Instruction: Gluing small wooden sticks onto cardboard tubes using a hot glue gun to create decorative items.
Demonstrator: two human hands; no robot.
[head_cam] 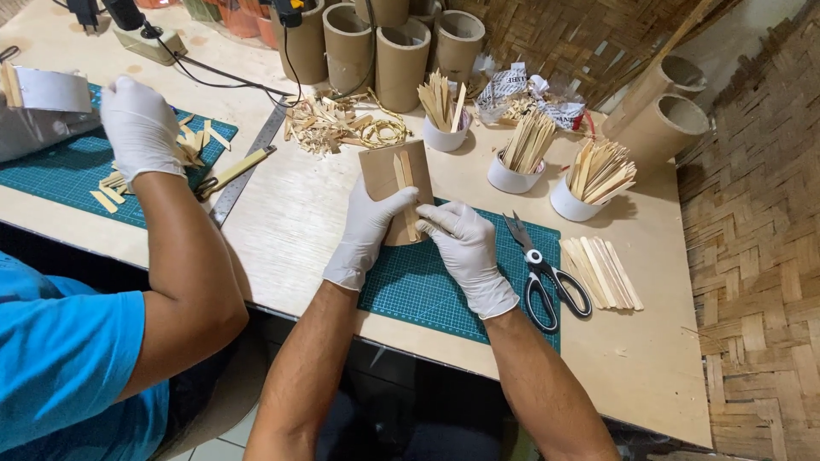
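Tube (386, 175): smooth brown cardboard cylinder, two pale flat wood strips (405, 183) lying lengthwise on it.
Left hand (366, 229): white glove, grip closed around tube.
Right hand (465, 243): gloved, fingertips pressing strips.
Mat (427, 286): green, gridded.

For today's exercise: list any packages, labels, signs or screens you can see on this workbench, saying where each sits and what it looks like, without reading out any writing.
Crumpled printed wrapper: at the back of the workbench, behind the white cups of wooden sticks; white with dark and red print, torn open.
No screens or signs show.
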